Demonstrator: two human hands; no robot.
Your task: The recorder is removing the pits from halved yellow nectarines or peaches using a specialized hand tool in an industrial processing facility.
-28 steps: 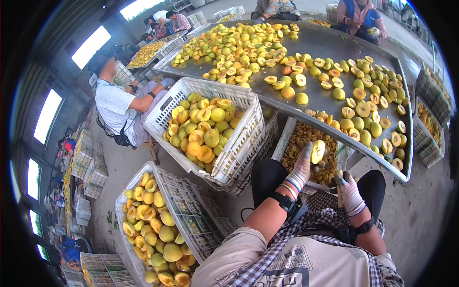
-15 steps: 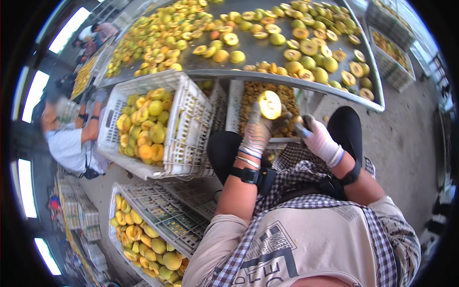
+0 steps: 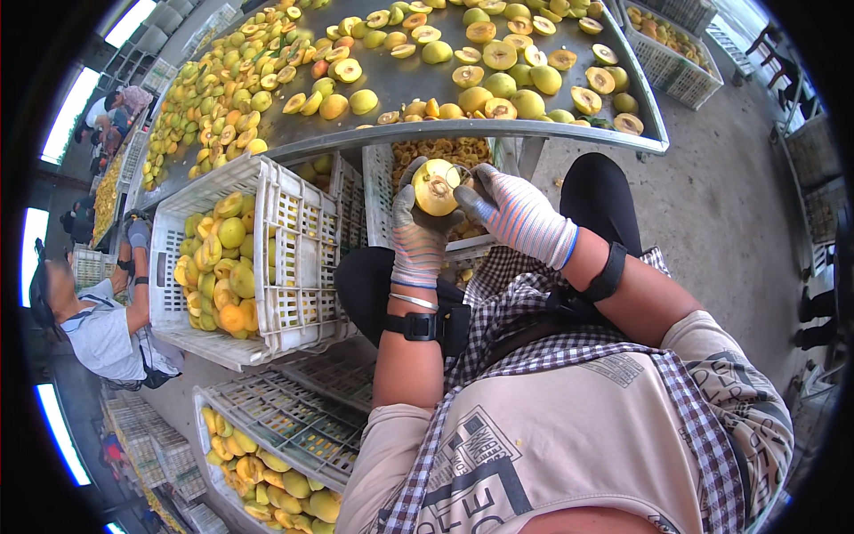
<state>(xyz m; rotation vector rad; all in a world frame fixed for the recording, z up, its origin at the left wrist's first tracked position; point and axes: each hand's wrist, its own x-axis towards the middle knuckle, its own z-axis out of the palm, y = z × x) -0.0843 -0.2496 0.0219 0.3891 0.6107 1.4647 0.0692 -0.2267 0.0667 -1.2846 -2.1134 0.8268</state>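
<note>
My left hand (image 3: 418,227), in a striped glove with grey fingers, grips a halved yellow peach (image 3: 435,189), cut face up with the brownish pit area showing. From the right, my right hand (image 3: 520,212), gloved alike, closes round a small pitting tool with a curved metal loop (image 3: 463,174). That loop meets the cut face of the peach, near its middle. The tool's handle is mostly hidden by my fingers. Under both hands stands a white crate (image 3: 380,191) holding brownish-orange pits and scraps.
A metal table (image 3: 391,84) beyond my hands carries many whole and halved peaches. White crates of peach halves stand left, one upper (image 3: 294,258), one lower (image 3: 285,427). A co-worker (image 3: 107,320) sits farther left. Another filled crate (image 3: 676,76) stands at the far right.
My right hand has come leftward and up to the peach, bringing the looped tool onto its cut face. My left hand still holds the peach; the view has shifted.
</note>
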